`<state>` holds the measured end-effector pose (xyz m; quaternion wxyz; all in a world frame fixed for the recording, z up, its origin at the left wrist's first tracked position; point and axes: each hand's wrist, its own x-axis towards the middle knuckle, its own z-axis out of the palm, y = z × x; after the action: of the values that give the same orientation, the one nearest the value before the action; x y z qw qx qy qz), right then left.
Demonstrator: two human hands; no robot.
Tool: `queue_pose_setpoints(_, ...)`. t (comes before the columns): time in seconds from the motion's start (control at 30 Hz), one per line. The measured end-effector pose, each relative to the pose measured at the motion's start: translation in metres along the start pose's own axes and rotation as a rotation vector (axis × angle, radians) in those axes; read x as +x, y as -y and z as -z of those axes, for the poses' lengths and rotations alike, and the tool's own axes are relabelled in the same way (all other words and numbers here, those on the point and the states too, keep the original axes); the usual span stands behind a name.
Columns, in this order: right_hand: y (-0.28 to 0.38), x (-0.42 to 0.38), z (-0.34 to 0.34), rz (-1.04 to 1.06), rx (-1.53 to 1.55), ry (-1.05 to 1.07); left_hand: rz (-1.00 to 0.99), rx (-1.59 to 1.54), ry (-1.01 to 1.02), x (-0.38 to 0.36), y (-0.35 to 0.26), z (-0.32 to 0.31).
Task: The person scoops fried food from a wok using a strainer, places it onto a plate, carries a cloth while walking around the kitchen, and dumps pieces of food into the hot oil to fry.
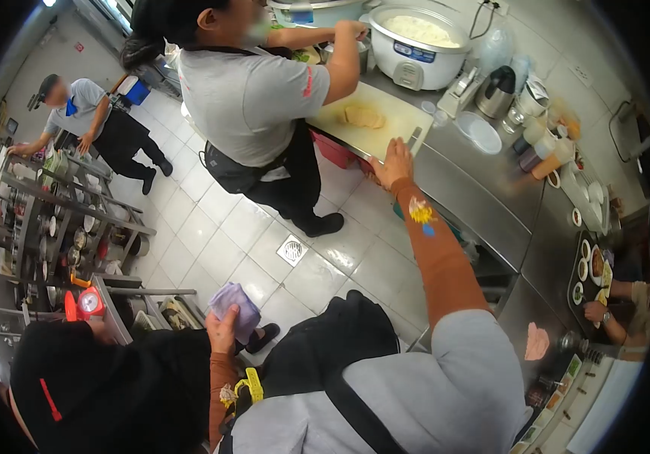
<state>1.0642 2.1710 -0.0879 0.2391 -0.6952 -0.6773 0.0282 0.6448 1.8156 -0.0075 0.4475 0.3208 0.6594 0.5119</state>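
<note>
A white cutting board (331, 121) juts over the counter's edge, with a golden, flat piece of food (363, 116) on it. My right hand (394, 163) grips the board's near corner, fingers on top. Close to those fingers lies a knife (414, 138), its blade flat on the board. Low on the left, my left hand (223, 330) is closed around a folded purple cloth (235, 304), held over the floor. Both my forearms wear brown sleeves.
A co-worker (245, 98) stands at the counter behind the board, near a rice cooker (419, 64). Another person (83, 113) is by the left shelves (90, 178). Someone in black (113, 386) is close on my left. Sauce bottles (544, 155) line the wall; a tray (576, 280) holds dishes.
</note>
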Motion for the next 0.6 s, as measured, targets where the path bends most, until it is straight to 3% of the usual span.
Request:
queue_pose_setpoints(0.07, 0.008, 0.04, -0.009, -0.141, -0.013, 0.033, -0.046, 0.016, -0.039, 0.026, -0.005, 0.009)
queue_pose_setpoints(0.1, 0.008, 0.048, -0.012, -0.212, 0.003, 0.166, -0.1, -0.017, -0.092, 0.04, -0.003, 0.01)
queue_pose_setpoints(0.2, 0.025, 0.041, -0.014, -0.223, -0.234, 0.234, -0.035, -0.006, -0.132, 0.072, 0.0, 0.036)
queue_pose_setpoints(0.33, 0.006, 0.041, -0.039, -0.184, -0.278, 0.245, -0.079, -0.096, -0.164, 0.121, -0.005, 0.06)
queue_pose_setpoints(0.37, 0.0, 0.039, -0.045, -0.103, -0.303, 0.171, -0.098, -0.126, -0.14, 0.14, 0.005, 0.069)
queue_pose_setpoints(0.4, -0.035, 0.029, -0.075, 0.131, -0.361, -0.1, -0.07, -0.044, -0.098, 0.156, 0.015, 0.075)
queue_pose_setpoints(0.47, -0.04, 0.027, -0.075, 0.184, -0.339, -0.149, -0.033, 0.126, -0.053, 0.194, 0.023, 0.089)
queue_pose_setpoints(0.5, -0.026, 0.021, -0.063, 0.098, -0.283, -0.095, -0.094, 0.255, -0.049, 0.219, 0.043, 0.096)
queue_pose_setpoints(0.53, -0.051, 0.029, -0.083, 0.54, -0.309, -0.528, -0.089, 0.216, 0.002, 0.228, 0.015, 0.09)
queue_pose_setpoints(0.57, -0.042, 0.035, -0.079, 0.626, -0.431, -0.649, -0.164, 0.271, 0.025, 0.242, 0.005, 0.095)
queue_pose_setpoints(0.6, -0.056, 0.031, -0.083, 0.253, -0.359, -0.2, -0.081, 0.156, 0.017, 0.25, -0.016, 0.093)
